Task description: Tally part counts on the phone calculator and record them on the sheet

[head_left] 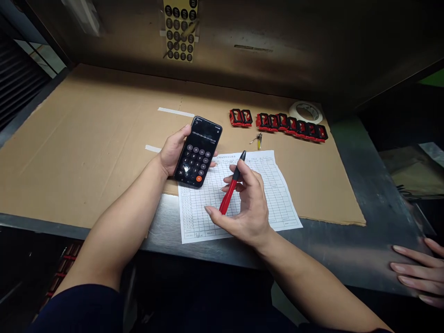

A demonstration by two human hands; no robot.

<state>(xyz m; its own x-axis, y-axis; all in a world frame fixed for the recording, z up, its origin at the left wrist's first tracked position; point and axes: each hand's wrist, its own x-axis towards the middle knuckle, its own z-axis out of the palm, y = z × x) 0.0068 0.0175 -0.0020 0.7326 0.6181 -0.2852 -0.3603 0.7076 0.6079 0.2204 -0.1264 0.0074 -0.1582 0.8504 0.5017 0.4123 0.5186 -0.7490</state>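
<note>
My left hand [172,150] is wrapped round a black smartphone [198,152], tilted with its screen up. The screen shows a calculator with a long sum and an orange key at the bottom right. In my right hand [248,203] a red and black pen [231,187] rests between the fingers and thumb, its black end pointing up and away. Both hands are above a printed form [280,194] with a grid of rows and columns, lying over the front edge of the cardboard. Handwriting shows near its lower left corner. The phone and my right hand hide parts of the form.
Red and black plastic parts [291,126] stand in a row at the back, beside a roll of tape [305,112]. Nail clippers [259,140] lie before them. Round stickers [180,34] hang on the metal back wall. Another person's hand [419,273] rests at the right edge.
</note>
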